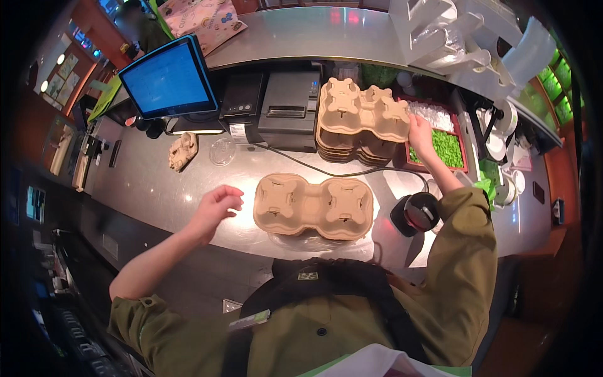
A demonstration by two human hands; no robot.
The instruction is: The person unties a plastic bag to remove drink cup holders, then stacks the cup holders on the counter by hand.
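My right hand (420, 134) grips the right end of a moulded-pulp cup carrier (362, 110). This carrier is slightly tilted above a stack of similar carriers (337, 150) at the back of the counter. Directly before me, another two-cup pulp carrier (313, 205) lies on the steel counter, its cup wells facing up. To its left hovers my left hand (219, 207), empty, with fingers loosely bent and apart. The left hand does not touch the carrier.
Behind stand a monitor (167, 77) and two printers (241, 99) (289, 110). A cable (325, 165) crosses to a scanner (414, 214) at right. A red tray (464, 153) holds small green pieces. A crumpled pulp piece (183, 151) and clear lid (222, 151) lie at left.
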